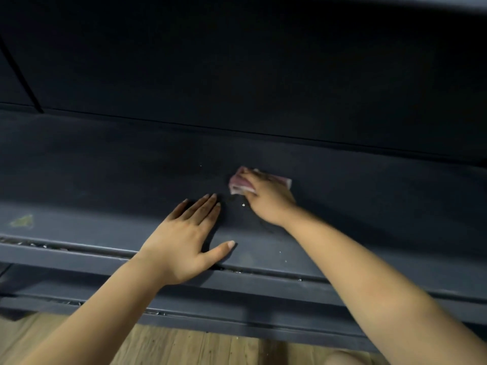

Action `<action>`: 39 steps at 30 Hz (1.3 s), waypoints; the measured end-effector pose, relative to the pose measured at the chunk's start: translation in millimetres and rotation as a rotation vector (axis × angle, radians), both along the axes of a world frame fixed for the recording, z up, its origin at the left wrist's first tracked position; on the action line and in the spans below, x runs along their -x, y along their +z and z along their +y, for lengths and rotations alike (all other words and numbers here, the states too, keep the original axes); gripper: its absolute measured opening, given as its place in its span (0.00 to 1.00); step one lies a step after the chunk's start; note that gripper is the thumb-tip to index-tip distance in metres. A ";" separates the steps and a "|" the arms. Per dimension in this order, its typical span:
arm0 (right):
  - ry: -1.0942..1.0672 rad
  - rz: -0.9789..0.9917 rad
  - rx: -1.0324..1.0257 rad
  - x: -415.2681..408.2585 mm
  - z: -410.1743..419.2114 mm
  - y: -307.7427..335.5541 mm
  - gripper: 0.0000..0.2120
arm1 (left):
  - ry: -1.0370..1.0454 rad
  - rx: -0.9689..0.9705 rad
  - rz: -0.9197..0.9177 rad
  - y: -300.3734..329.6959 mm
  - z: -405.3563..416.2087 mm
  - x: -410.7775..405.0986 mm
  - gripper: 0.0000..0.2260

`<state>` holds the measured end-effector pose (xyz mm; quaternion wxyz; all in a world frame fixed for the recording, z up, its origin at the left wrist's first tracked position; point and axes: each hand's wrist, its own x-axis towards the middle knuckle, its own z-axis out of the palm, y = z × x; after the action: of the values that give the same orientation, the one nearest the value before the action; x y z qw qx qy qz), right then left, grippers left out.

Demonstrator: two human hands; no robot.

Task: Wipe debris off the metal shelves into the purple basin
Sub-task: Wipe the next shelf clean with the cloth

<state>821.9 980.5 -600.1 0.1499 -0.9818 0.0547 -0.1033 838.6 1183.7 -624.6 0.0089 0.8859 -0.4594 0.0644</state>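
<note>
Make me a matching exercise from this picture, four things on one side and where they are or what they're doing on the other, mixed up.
Things:
1. left hand
2. right hand
3. cloth
4. green smear

States or places:
A. pink, pressed on the shelf under fingers
B. far left on the shelf
C. flat on the shelf, fingers straight
D. holds the cloth

Pairs: 1-C, 2-D, 3-A, 4-B

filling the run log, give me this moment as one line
right hand presses cloth on shelf | left hand flat on shelf | crumbs remain | basin not in view
</note>
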 end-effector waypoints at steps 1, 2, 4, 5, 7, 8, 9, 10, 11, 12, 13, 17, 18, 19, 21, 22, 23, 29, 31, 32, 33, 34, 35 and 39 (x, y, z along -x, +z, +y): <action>0.035 0.010 0.004 1.5 7.0 -0.2 0.21 | -0.006 0.001 0.007 1.3 -0.4 0.4 0.38; 0.058 0.023 -0.001 3.0 10.9 0.1 0.21 | -0.010 0.002 0.025 1.6 -0.5 0.1 0.40; 0.066 0.037 -0.051 7.5 11.3 2.9 0.21 | -0.024 0.042 0.044 2.9 -1.6 0.3 0.45; 0.052 0.032 -0.087 11.0 8.4 5.0 0.20 | -0.035 0.072 0.021 1.8 -1.9 -0.2 0.48; -0.030 -0.002 -0.121 17.9 -7.0 7.9 0.21 | -0.024 0.046 0.026 2.9 -1.6 0.4 0.53; -0.096 -0.026 -0.119 20.8 -21.1 8.1 0.21 | -0.007 0.020 0.052 5.2 -2.2 0.9 0.54; -0.171 -0.040 -0.104 23.7 -38.1 7.9 0.22 | 0.004 0.015 0.075 6.8 -3.7 1.2 0.55; -0.253 -0.038 -0.079 27.2 -57.0 7.2 0.22 | 0.013 0.021 0.091 8.8 -5.7 1.0 0.55; -0.337 -0.015 -0.051 30.2 -76.5 5.5 0.23 | 0.020 0.012 0.098 9.7 -8.5 -0.3 0.54; -0.413 0.021 -0.030 33.4 -94.6 4.6 0.24 | 0.018 0.001 0.093 8.3 -10.0 -1.3 0.53; -0.473 0.060 -0.021 35.7 -109.3 3.8 0.24 | 0.015 0.011 0.091 7.1 -11.7 -2.1 0.52; -0.544 0.121 -0.035 22.9 -127.7 3.2 0.23 | -0.033 0.024 -0.001 0.0 -12.4 -8.0 0.42; -0.522 0.119 -0.036 13.3 -123.6 2.9 0.22 | -0.034 0.021 -0.004 -2.3 -11.7 -9.4 0.40; -0.490 0.115 -0.031 2.9 -116.3 2.7 0.22 | -0.033 0.014 0.011 -4.6 -11.3 -10.3 0.39; -0.395 0.098 -0.004 -15.7 -94.8 0.3 0.21 | -0.025 0.005 0.025 -5.3 -11.2 -10.6 0.39; -0.331 0.084 0.014 -22.8 -81.7 -0.8 0.20 | -0.027 0.015 0.003 -5.0 -11.7 -10.3 0.39; -0.260 0.068 0.028 -27.8 -67.4 -1.4 0.20 | -0.027 0.025 -0.008 -3.8 -11.7 -9.9 0.39; 0.144 0.044 0.021 -31.0 -5.5 2.2 0.20 | -0.036 0.037 -0.037 -5.2 -12.3 -12.4 0.39; 0.180 0.070 -0.031 -28.2 -7.1 4.5 0.22 | -0.024 0.023 -0.038 -5.5 -11.7 -11.8 0.38; 0.151 0.064 -0.068 -26.6 -14.1 4.9 0.22 | -0.023 0.021 -0.033 -5.5 -11.6 -11.4 0.38; 0.090 0.044 -0.101 -24.3 -24.5 5.6 0.22 | -0.022 0.024 -0.033 -5.3 -11.4 -11.2 0.38; 0.011 0.013 -0.119 -23.1 -40.3 5.2 0.22 | -0.020 0.023 -0.039 -4.9 -11.4 -11.5 0.38; -0.077 -0.019 -0.125 -21.6 -59.7 4.9 0.22 | -0.018 0.024 -0.052 -4.8 -11.3 -11.6 0.38; -0.489 0.040 -0.125 -13.3 -154.4 3.0 0.20 | -0.002 0.043 -0.070 -4.7 -13.3 -10.3 0.38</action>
<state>835.2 826.1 -597.0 0.1796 -0.9300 0.2999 -0.1133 848.9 1170.4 -629.3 0.0120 0.8822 -0.4589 0.1053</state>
